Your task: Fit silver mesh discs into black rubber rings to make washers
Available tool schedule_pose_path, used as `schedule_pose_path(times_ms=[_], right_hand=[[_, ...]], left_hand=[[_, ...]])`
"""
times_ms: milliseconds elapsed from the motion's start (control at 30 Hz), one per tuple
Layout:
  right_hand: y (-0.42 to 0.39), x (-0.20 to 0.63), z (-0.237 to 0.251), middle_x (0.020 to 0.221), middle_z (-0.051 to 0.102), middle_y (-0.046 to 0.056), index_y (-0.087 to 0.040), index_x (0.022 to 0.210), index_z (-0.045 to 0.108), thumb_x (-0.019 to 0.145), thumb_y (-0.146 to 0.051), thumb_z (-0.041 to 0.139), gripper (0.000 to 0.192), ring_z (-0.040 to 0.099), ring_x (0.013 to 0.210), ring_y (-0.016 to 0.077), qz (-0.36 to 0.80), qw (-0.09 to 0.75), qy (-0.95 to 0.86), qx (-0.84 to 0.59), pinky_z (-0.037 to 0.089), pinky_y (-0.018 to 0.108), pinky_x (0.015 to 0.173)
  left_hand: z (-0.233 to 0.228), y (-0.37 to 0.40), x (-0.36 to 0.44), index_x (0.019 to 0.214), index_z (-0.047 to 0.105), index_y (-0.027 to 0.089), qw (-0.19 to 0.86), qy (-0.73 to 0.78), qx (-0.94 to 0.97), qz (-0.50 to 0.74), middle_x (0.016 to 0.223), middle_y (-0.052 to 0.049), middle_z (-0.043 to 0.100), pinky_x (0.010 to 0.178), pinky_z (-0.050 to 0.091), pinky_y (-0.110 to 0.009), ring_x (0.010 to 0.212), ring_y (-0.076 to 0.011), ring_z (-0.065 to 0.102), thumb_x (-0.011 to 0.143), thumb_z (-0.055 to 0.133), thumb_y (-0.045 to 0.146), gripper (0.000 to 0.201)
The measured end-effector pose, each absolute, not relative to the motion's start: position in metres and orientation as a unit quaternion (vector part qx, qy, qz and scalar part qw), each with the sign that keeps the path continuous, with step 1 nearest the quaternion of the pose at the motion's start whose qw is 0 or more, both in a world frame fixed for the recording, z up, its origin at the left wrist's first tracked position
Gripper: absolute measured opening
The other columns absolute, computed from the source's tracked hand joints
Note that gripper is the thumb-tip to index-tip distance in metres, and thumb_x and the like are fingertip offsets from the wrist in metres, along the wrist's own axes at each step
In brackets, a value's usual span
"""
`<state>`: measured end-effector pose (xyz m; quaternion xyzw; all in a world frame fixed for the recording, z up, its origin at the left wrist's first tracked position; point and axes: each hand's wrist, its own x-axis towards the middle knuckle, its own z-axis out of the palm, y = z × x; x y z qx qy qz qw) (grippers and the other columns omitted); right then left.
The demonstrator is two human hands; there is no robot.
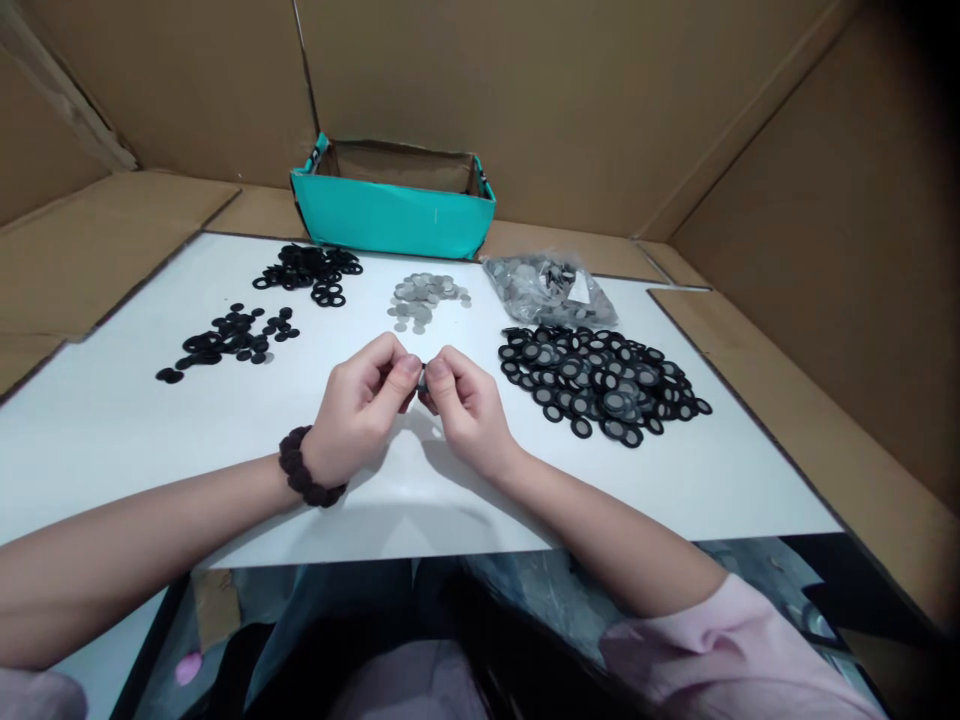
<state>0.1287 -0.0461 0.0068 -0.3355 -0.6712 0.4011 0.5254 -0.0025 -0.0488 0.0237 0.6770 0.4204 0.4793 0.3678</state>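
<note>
My left hand (361, 408) and my right hand (463, 410) meet fingertip to fingertip over the white table (135, 430). Between them they pinch one small round part (422, 378), grey with a dark rim, mostly hidden by my fingers. To the right lies a heap of black rings with grey discs set in them (600, 382). A small pile of loose grey discs (426, 297) sits just beyond my hands. Two groups of plain black rings lie at the left, a nearer one (229, 342) and a farther one (309, 270).
A clear plastic bag of grey discs (549, 288) lies behind the heap on the right. A teal box (391, 214) stands open at the table's far edge. Brown cardboard walls (817, 240) close in the back and both sides.
</note>
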Motion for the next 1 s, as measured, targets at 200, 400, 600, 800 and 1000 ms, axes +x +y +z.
schedule_pose_path(times_ms=[200,400,600,800,1000], right_hand=[[-0.046,0.132,0.006,0.057,0.042,-0.003,-0.02,0.066,0.036,0.092,-0.04,0.035,0.033,0.041,0.052,0.0085,0.418,0.504,-0.683,-0.322,0.033,0.023,0.051],[-0.041,0.131,0.005,0.06,0.042,-0.003,-0.02,0.069,0.036,0.093,-0.039,0.032,0.031,0.042,0.056,0.0092,0.411,0.493,-0.703,-0.307,0.035,0.024,0.055],[-0.038,0.132,0.003,0.068,0.045,-0.001,-0.021,0.077,0.033,0.092,-0.029,0.031,0.017,0.044,0.061,0.0111,0.307,0.466,-0.753,-0.349,0.036,0.025,0.059],[-0.034,0.133,0.0,0.067,0.043,-0.001,-0.021,0.077,0.033,0.09,-0.026,0.034,0.014,0.043,0.061,0.0127,0.262,0.429,-0.767,-0.399,0.035,0.026,0.059],[-0.031,0.131,-0.003,0.073,0.046,0.002,-0.021,0.081,0.034,0.09,-0.025,0.031,0.01,0.045,0.064,0.0146,0.219,0.429,-0.765,-0.429,0.036,0.028,0.061]], left_hand=[[0.028,-0.048,-0.003,0.064,0.041,0.019,0.395,0.406,0.676,0.471,0.055,0.004,0.041,0.049,0.035,-0.024,0.051,-0.0093,0.042,0.088,0.044,0.029,0.026],[0.027,-0.048,-0.004,0.068,0.04,0.02,0.323,0.425,0.717,0.448,0.058,0.003,0.045,0.053,0.036,-0.025,0.054,-0.0101,0.045,0.09,0.039,0.031,0.025],[0.023,-0.044,-0.004,0.077,0.039,0.021,0.248,0.454,0.74,0.43,0.065,0.003,0.047,0.055,0.036,-0.026,0.055,-0.0113,0.045,0.089,0.036,0.027,0.014],[0.019,-0.039,-0.004,0.087,0.04,0.021,0.247,0.455,0.745,0.42,0.075,-0.001,0.05,0.06,0.039,-0.028,0.066,-0.0141,0.05,0.085,0.039,0.02,0.002],[0.016,-0.039,-0.002,0.085,0.04,0.02,0.251,0.477,0.746,0.39,0.077,-0.002,0.049,0.062,0.038,-0.031,0.07,-0.0165,0.049,0.086,0.037,0.022,0.003]])
